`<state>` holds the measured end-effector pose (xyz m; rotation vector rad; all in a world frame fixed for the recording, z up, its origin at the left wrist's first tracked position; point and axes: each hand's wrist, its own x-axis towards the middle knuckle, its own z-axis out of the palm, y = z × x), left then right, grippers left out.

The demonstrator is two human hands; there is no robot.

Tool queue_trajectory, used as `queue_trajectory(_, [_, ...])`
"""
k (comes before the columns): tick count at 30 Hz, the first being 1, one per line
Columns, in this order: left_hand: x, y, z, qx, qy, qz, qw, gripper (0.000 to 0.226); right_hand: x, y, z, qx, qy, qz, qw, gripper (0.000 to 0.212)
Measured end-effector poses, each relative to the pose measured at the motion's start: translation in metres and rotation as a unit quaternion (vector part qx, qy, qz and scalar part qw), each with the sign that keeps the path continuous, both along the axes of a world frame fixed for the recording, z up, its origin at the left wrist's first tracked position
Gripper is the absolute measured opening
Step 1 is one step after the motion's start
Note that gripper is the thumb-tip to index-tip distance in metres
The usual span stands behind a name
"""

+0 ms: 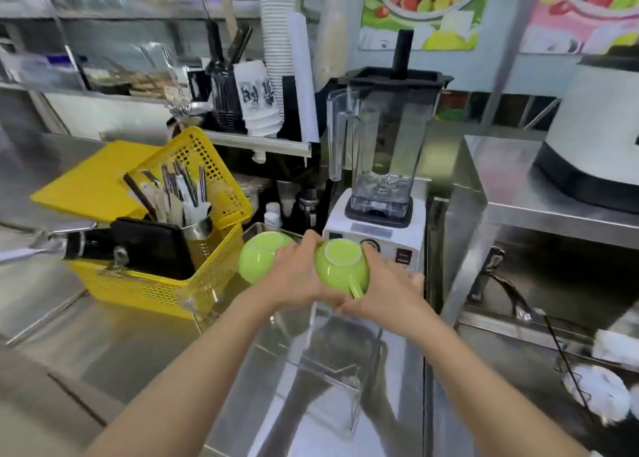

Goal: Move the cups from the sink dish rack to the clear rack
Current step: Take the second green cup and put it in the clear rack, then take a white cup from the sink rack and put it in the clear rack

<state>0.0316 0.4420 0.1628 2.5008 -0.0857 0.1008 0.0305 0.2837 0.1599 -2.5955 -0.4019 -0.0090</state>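
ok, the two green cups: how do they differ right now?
The right green cup is gripped between both hands, left hand and right hand; the left green cup has only the left hand against its right side. The right cup's handle shows, pointing toward the camera; no handle is visible on the left cup. The right cup shows in full, the left is partly hidden. Both are lime green and upside down over the clear rack.

Two bare forearms enter from the lower edge of the view, one at each side. No sleeve covers either arm up to the frame edge. The left hand is bare: no glove, ring or wristband is visible on it. The right hand is likewise bare, with no glove, watch or bracelet at the wrist. Fingernail detail is too blurred to tell.
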Motion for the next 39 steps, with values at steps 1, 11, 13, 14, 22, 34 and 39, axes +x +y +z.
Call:
queue_trajectory(1, [0.004, 0.005, -0.003, -0.009, 0.013, -0.014, 1.000, 0.082, 0.001, 0.004, -0.004, -0.002, 0.004, -0.009, 1.000, 0.086])
queue_trajectory(11, [0.023, 0.012, -0.019, 0.058, -0.007, -0.107, 0.993, 0.080, 0.008, 0.014, -0.022, -0.066, 0.033, -0.069, 0.995, 0.094])
queue_trajectory(13, [0.025, 0.009, -0.020, 0.072, -0.014, -0.120, 0.990, 0.079, 0.008, 0.013, -0.026, -0.065, 0.040, -0.078, 0.994, 0.095])
queue_trajectory(14, [0.025, 0.008, -0.021, 0.071, -0.012, -0.119, 0.990, 0.079, 0.008, 0.012, -0.028, -0.067, 0.043, -0.080, 0.994, 0.098])
queue_trajectory(22, [0.021, 0.001, -0.009, 0.066, 0.018, -0.122, 0.990, 0.110, 0.004, -0.007, -0.012, 0.018, 0.059, -0.021, 0.998, 0.099])
queue_trajectory(34, [0.003, -0.161, 0.010, -0.011, -0.095, -0.224, 0.970, 0.070, -0.005, -0.171, -0.020, 0.132, 0.008, -0.148, 0.980, 0.088])
queue_trajectory(39, [0.007, -0.260, -0.019, 0.017, -0.078, -0.297, 0.951, 0.072, -0.015, -0.261, -0.051, 0.126, 0.036, -0.209, 0.969, 0.078])
